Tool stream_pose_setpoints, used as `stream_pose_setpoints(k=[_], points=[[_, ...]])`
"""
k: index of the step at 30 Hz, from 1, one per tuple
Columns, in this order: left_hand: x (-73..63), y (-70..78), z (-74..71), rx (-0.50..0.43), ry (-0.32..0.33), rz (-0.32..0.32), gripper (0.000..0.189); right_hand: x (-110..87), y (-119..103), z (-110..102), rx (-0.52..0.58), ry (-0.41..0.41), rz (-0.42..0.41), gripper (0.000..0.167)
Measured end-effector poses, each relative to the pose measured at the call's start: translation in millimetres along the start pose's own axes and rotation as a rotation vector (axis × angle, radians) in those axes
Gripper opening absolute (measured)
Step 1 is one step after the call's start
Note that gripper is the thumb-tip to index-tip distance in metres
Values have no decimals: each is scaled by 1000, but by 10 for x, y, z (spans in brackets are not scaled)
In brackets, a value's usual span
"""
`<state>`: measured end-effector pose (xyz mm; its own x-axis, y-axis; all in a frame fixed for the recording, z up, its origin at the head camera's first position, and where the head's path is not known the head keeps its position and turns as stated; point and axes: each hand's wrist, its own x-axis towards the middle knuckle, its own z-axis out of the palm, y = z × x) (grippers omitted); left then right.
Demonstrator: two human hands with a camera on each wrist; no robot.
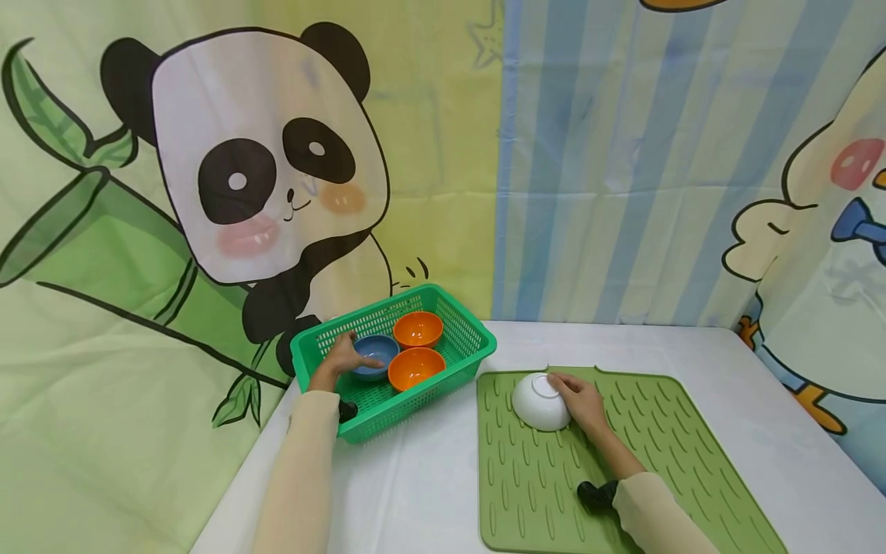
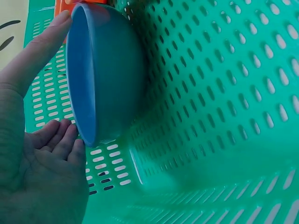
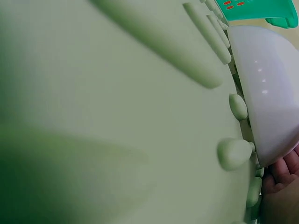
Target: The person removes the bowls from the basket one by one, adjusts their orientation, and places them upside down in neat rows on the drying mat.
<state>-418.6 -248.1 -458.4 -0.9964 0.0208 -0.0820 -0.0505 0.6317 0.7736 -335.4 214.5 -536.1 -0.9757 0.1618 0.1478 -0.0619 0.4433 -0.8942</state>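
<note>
Inside the green basket [image 1: 388,419], my left hand [image 1: 342,358] reaches over a blue bowl [image 1: 374,355] that stands right side up. In the left wrist view its thumb lies at one side of the blue bowl's rim [image 2: 91,70], and its loosely bent fingers are by the other side. On the green mat [image 1: 526,492] a white bowl [image 1: 540,412] is upside down. My right hand [image 1: 581,402] holds the white bowl at its right side, with fingertips by the foot ring. Only part of that hand shows in the right wrist view, beside the white bowl's wall [image 3: 266,88].
Two orange bowls, one behind [image 1: 418,329] and one in front [image 1: 417,368], stand beside the blue one in the basket. The basket is left of the mat on a white table [image 1: 408,492]. A curtain with a panda print [image 1: 270,154] hangs behind.
</note>
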Motion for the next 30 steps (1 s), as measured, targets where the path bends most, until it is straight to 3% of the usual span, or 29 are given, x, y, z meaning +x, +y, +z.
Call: stream_pose_setpoints(k=[19, 25, 30], points=[[-72, 55, -14, 159, -29, 51, 103, -1, -30, -1, -2, 4, 24, 62], [-51, 27, -42, 235, -55, 68, 105, -17, -39, -3, 11, -4, 27, 62], [-65, 5, -87, 247, -76, 78, 107, 0, -38, -10, 4, -6, 25, 63]])
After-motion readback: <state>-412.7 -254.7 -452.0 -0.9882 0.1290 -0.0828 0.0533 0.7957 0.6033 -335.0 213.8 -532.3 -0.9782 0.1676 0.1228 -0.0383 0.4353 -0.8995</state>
